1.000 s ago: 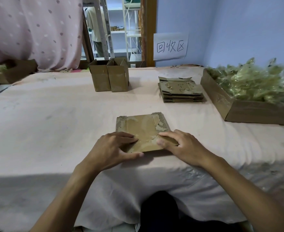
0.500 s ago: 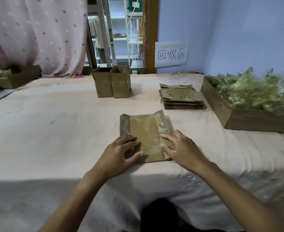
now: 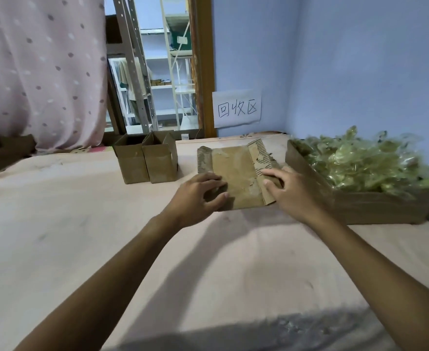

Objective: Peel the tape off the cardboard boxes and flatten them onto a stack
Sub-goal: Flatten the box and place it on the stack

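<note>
A flattened cardboard box (image 3: 233, 173) with torn side flaps is held over the far middle of the table. My left hand (image 3: 198, 196) grips its near left edge, fingers on top and thumb at the near side. My right hand (image 3: 291, 191) grips its right flap. The stack of flattened boxes seen earlier is hidden behind the held box. Two upright open cardboard boxes (image 3: 146, 162) stand side by side just left of it.
A low cardboard tray (image 3: 375, 210) heaped with crumpled yellowish tape (image 3: 365, 163) sits at the right, close to my right hand. Another cardboard box (image 3: 4, 153) is at the far left by a pink curtain. The table (image 3: 81, 236) has a pink cloth.
Both hands have lifted the flattened box from the near part of the table and carried it forward and right, over where the stack lay. The camera has tilted up.
</note>
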